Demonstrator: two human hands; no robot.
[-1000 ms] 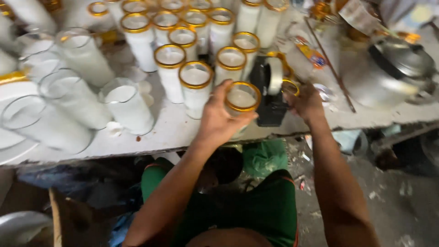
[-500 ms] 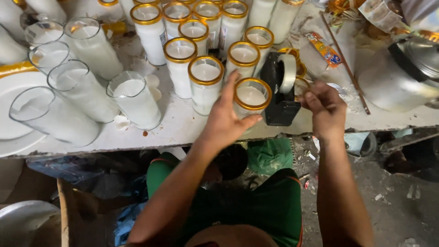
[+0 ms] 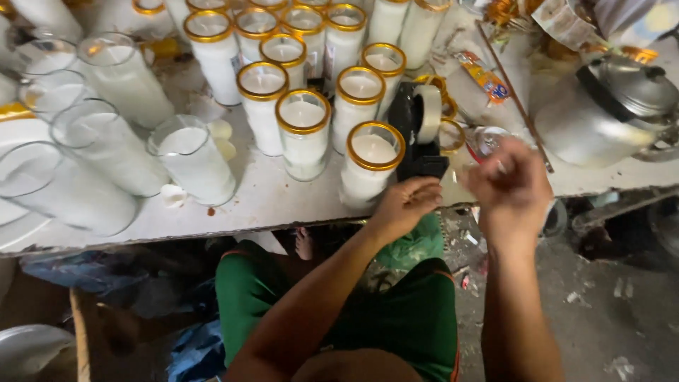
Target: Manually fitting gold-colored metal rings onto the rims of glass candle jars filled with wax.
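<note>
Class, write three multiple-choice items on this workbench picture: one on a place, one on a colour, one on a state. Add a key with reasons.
1. Where is the black tape dispenser?
A. right of the nearest gold-rimmed candle glass
B. on the floor
C. on the kettle

2. What colour are the person's shorts?
A. red
B. green
C. white

3. What does the left hand do?
A. lifts the metal kettle
B. rests at the dispenser's base
C. holds a plate

Key: 1 A, the dispenser stands on the table just right of that glass. 2 B, green cloth shows under the table edge. 3 B, its fingers lie against the dispenser's base; the right hand is blurred.
</note>
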